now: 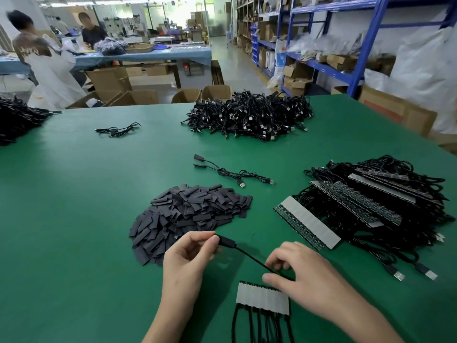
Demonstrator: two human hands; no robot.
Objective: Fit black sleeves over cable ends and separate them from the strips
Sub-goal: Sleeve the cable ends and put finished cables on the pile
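Observation:
My left hand [190, 253] pinches the sleeved end [226, 242] of a black cable [252, 258] just above the table. My right hand [299, 273] holds the same cable further down between thumb and fingers. Just below the right thumb lies a short strip [262, 297] with a white backing and several black cables hanging from its near edge. A heap of loose black sleeves [188, 214] lies left of centre, just beyond my left hand. To the right sits a stack of longer strips with cables [366, 206].
Two finished cables [232, 173] lie past the sleeve heap on the green table [74, 219]. A large pile of cables [249, 117] is at the far centre, another [17, 120] at the far left, a loose cable [118, 129] between. People, cardboard boxes and blue shelving stand beyond.

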